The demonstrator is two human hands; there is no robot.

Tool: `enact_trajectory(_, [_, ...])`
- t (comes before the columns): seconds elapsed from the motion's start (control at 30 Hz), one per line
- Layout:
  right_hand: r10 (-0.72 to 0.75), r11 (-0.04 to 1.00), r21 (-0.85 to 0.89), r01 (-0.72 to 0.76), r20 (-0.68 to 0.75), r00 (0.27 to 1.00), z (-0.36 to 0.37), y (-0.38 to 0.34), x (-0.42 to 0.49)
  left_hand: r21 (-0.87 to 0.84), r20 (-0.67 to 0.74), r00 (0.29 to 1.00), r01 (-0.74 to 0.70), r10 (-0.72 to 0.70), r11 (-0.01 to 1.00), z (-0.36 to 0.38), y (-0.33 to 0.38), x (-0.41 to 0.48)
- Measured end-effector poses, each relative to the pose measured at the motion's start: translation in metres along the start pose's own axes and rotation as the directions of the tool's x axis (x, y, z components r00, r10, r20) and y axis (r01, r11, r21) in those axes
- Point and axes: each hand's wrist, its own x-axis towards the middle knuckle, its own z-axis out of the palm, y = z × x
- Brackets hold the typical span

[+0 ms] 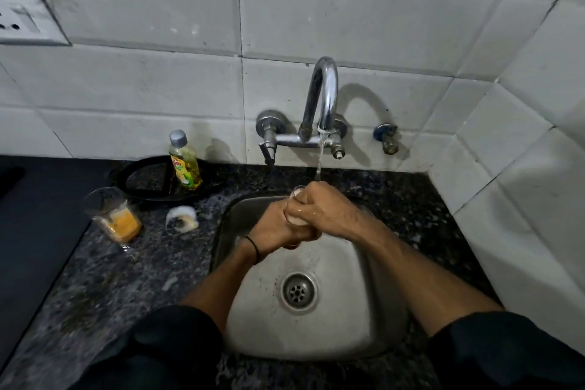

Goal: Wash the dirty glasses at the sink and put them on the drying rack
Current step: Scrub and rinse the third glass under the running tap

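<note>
Both hands meet over the steel sink (342,326) under the running tap (323,98). My left hand (275,228) grips a clear glass (297,219) from the left side. My right hand (323,209) is closed over the glass from the right, and most of the glass is hidden by the fingers. A thin stream of water falls onto my right hand. On the counter to the left stands a glass with orange residue (118,218), and another glass with white residue (181,219) lies on its side nearer the sink.
A yellow dish-soap bottle (184,161) stands on a black tray (142,180) behind the dirty glasses. A dark mat (38,218) covers the counter at far left. Tiled walls close in behind and on the right. No drying rack is in view.
</note>
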Motion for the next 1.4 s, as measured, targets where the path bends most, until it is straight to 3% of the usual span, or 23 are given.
enact_trajectory(0.03, [0.034,0.998,0.048,-0.033,-0.019,0.999,0.003,0.003,0.001,-0.004,-0.034,0.999,-0.001,0.001,1.000,0.000,0.000,-0.001])
enact_trajectory(0.13, [0.257,0.965,0.093,-0.245,-0.162,0.953,0.015,0.002,0.016,0.374,-0.362,0.931,0.103,0.042,0.922,0.016,0.005,-0.001])
enact_trajectory(0.2, [0.298,0.954,0.047,-0.295,-0.204,0.933,0.015,-0.001,0.021,0.333,-0.418,0.905,0.073,0.077,0.940,0.025,0.008,-0.003])
enact_trajectory(0.23, [0.257,0.966,0.025,-0.257,-0.188,0.948,0.012,-0.001,0.019,0.275,-0.360,0.930,0.030,0.074,0.961,0.025,0.006,-0.001])
enact_trajectory(0.33, [0.082,0.995,0.053,-0.079,-0.059,0.995,-0.001,0.006,0.004,0.059,0.000,1.000,-0.028,0.028,0.998,0.004,-0.003,0.007])
enact_trajectory(0.37, [0.060,0.994,0.094,-0.055,-0.047,0.997,-0.001,0.011,0.001,0.019,0.074,0.997,-0.016,0.014,1.000,-0.001,-0.002,0.007])
enact_trajectory(0.4, [0.065,0.989,0.134,-0.055,-0.075,0.995,0.001,0.014,0.000,0.039,0.054,0.998,-0.014,0.012,0.999,-0.001,0.001,0.009])
enact_trajectory(0.5, [0.186,0.981,0.104,-0.166,-0.232,0.955,0.016,0.009,0.010,0.287,-0.334,0.941,0.050,0.051,0.957,0.019,0.006,0.009])
enact_trajectory(0.57, [0.199,0.978,0.002,-0.207,-0.282,0.938,0.020,0.002,0.015,0.252,-0.479,0.875,0.065,0.066,0.966,0.033,0.010,0.002])
enact_trajectory(0.63, [0.093,0.990,-0.078,-0.118,-0.267,0.959,0.015,0.002,0.011,0.185,-0.383,0.920,-0.009,0.081,0.983,0.030,0.005,0.001])
enact_trajectory(0.7, [-0.034,0.997,-0.068,0.023,-0.165,0.986,0.007,0.008,-0.002,0.105,-0.118,0.991,-0.053,0.065,0.993,0.010,0.004,0.001])
enact_trajectory(0.77, [-0.034,0.999,-0.006,0.033,-0.141,0.990,0.008,0.010,-0.012,0.012,0.071,0.997,-0.019,0.018,1.000,-0.005,0.001,0.000])
enact_trajectory(0.8, [0.025,1.000,0.023,-0.021,-0.192,0.981,0.012,0.008,-0.013,0.087,0.035,0.999,-0.017,0.014,0.996,-0.006,0.002,0.000])
enact_trajectory(0.87, [0.277,0.958,0.153,-0.241,-0.291,0.916,0.020,0.003,-0.001,0.412,-0.226,0.971,0.018,0.083,0.911,0.007,-0.002,0.001])
enact_trajectory(0.93, [0.486,0.870,0.255,-0.422,-0.295,0.823,0.022,-0.003,0.013,0.434,-0.408,0.904,0.070,0.127,0.898,0.027,0.003,-0.006])
enact_trajectory(0.97, [0.490,0.868,0.247,-0.431,-0.288,0.822,0.022,-0.003,0.017,0.378,-0.443,0.885,0.041,0.142,0.925,0.031,0.002,-0.008])
enact_trajectory(1.03, [0.348,0.933,0.197,-0.302,-0.279,0.895,0.018,0.002,0.016,0.285,-0.364,0.926,0.009,0.100,0.959,0.028,0.003,-0.009])
enact_trajectory(1.1, [0.130,0.972,0.224,-0.075,-0.239,0.962,0.015,0.015,0.005,0.129,-0.110,0.994,-0.013,0.027,0.992,0.009,0.002,-0.001])
enact_trajectory(1.17, [0.028,0.961,0.275,0.029,-0.198,0.980,0.016,0.025,-0.006,0.051,0.108,0.991,0.076,-0.082,0.996,-0.004,0.006,0.004])
enact_trajectory(1.2, [0.076,0.961,0.278,-0.012,-0.223,0.972,0.019,0.028,-0.007,0.117,0.093,0.990,0.092,-0.103,0.989,-0.004,0.007,0.006])
enact_trajectory(1.3, [0.423,0.888,0.335,-0.316,-0.325,0.846,0.028,0.021,0.007,0.547,-0.282,0.957,0.107,0.063,0.830,0.019,0.008,0.005])
enact_trajectory(1.37, [0.529,0.826,0.386,-0.412,-0.275,0.803,0.026,0.014,0.015,0.494,-0.395,0.909,0.090,0.131,0.865,0.035,0.009,-0.002])
enact_trajectory(1.4, [0.481,0.853,0.360,-0.377,-0.264,0.836,0.023,0.015,0.015,0.420,-0.390,0.915,0.071,0.109,0.905,0.038,0.009,-0.005])
